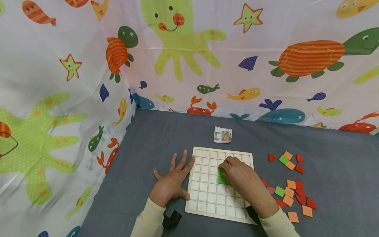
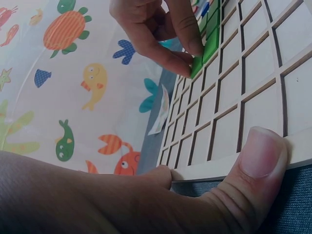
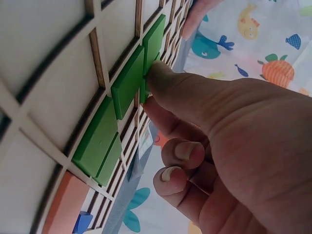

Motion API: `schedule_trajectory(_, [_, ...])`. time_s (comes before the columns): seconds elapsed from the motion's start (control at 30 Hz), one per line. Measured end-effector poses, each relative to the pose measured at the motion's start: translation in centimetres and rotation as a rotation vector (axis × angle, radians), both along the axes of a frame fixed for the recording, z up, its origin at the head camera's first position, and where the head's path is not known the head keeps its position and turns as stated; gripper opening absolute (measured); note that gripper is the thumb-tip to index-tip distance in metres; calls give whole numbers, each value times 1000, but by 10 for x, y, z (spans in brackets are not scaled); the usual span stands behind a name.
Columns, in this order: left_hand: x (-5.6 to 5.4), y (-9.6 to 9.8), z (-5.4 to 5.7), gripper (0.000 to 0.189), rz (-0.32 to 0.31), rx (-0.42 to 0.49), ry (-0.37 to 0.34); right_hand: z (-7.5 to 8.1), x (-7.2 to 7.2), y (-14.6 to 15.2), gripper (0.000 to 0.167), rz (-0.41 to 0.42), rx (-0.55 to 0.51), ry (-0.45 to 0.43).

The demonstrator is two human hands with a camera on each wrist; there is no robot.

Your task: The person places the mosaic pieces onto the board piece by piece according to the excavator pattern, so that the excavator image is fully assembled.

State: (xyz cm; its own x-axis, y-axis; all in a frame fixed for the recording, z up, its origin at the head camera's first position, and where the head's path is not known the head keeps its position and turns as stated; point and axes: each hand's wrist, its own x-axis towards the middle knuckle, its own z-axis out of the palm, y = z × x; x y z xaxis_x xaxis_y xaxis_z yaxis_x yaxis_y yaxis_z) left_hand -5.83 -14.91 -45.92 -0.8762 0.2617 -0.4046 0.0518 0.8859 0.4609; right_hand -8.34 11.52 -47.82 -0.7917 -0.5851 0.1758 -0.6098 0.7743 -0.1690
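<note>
A wooden grid board [image 1: 204,196] lies on the grey cloth. My left hand [image 1: 170,186] rests at its left edge with fingers spread, and the thumb [image 2: 261,156] lies on the frame. Over the middle of the board, my right hand [image 1: 242,179] pinches a green square tile [image 3: 143,91] between thumb and forefinger, its other fingers curled. More green square tiles [image 1: 221,179] sit in cells beside and below that tile. The right wrist view also shows an orange tile [image 3: 63,204] and a small blue piece [image 3: 83,222] on the board, which my right hand hides in the head view.
Behind the board lies a small printed pattern card [image 1: 222,135]. To the right are loose orange squares [image 1: 293,217], red curved-edge pieces [image 1: 311,203] and green squares [image 1: 279,191]. A patterned curtain [image 1: 207,95] borders the cloth at the back and left.
</note>
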Motion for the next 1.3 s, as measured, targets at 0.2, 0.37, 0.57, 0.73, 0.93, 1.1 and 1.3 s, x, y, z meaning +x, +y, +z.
schedule_trajectory(0.2, [0, 1, 0, 137, -3, -6, -1, 0, 1, 0, 25, -8, -4, -4])
schedule_trajectory(0.37, [1, 1, -1, 137, -2, 5, -2, 2, 1, 1, 23, -8, -9, -1])
schedule_trajectory(0.57, [0, 2, -1, 136, -7, 7, -5, 11, 2, 9, 28, -50, -51, 4])
schedule_trajectory(0.73, [1, 2, -1, 138, -2, 3, -1, 29, 4, 24, 31, -156, -63, -10])
schedule_trajectory(0.93, [0, -1, -13, 143, -3, 37, 11, 45, 6, 50, 29, -261, -83, -5])
schedule_trajectory(1.1, [0, 1, -7, 141, -1, 13, -5, 47, 9, 70, 30, -314, -86, -51])
schedule_trajectory(1.3, [0, 2, 0, 137, -1, -10, -14, 40, 15, 87, 32, -370, -51, -199])
